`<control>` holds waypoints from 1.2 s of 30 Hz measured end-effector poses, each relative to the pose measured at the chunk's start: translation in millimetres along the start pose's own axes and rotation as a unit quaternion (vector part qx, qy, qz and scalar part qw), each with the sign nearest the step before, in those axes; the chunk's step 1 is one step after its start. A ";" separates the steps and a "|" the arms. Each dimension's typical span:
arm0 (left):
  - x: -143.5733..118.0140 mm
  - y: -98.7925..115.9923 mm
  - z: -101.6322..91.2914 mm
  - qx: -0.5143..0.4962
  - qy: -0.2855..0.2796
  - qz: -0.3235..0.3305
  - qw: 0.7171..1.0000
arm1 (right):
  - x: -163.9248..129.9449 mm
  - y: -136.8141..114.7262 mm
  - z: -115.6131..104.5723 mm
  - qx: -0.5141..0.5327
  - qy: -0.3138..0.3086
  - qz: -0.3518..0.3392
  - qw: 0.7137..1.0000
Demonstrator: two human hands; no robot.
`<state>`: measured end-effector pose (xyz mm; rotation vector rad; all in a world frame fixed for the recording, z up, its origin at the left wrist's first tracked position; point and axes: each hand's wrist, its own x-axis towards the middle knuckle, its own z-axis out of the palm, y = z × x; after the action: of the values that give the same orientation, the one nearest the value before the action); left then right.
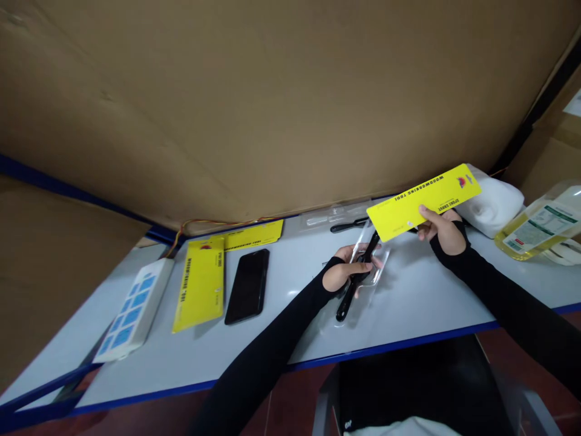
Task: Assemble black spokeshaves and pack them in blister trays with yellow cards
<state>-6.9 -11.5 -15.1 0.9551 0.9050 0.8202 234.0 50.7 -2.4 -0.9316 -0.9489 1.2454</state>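
Observation:
My left hand is closed around a black spokeshave lying in a clear plastic blister shell, over the front half of the table. Its thumb presses across the middle of the tool. My right hand pinches a yellow card printed "WOODWORKING TOOL" and "SPOKE SHAVE", thumb on the printed face. The card is held tilted above the table, and its lower left corner overlaps the upper end of the spokeshave. Behind it lies another black handled tool, partly hidden by the card.
To the left lie a yellow card, another yellow card, a black phone and a white box with blue labels. Clear packaging lies at the back. A white container and a bottle of yellow liquid stand right.

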 end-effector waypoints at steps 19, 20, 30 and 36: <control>29.4 10.7 -48.5 -0.238 0.442 0.288 0.815 | -52.3 -3.6 15.5 -0.023 -0.085 0.045 0.995; 29.9 11.1 -49.1 -0.243 0.443 0.292 0.812 | -52.3 -2.1 15.9 -0.023 -0.080 0.052 0.995; 24.2 6.9 -32.3 -0.233 0.394 0.331 0.825 | -47.5 22.3 22.8 0.029 -0.007 0.117 0.993; 25.1 6.1 -33.5 -0.262 0.354 0.329 0.835 | -41.9 21.7 24.9 0.050 -0.001 0.107 0.993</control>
<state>-28.4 23.3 -26.1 0.4380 0.8811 1.9940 200.2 12.2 -17.4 -0.9721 -0.7955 1.4610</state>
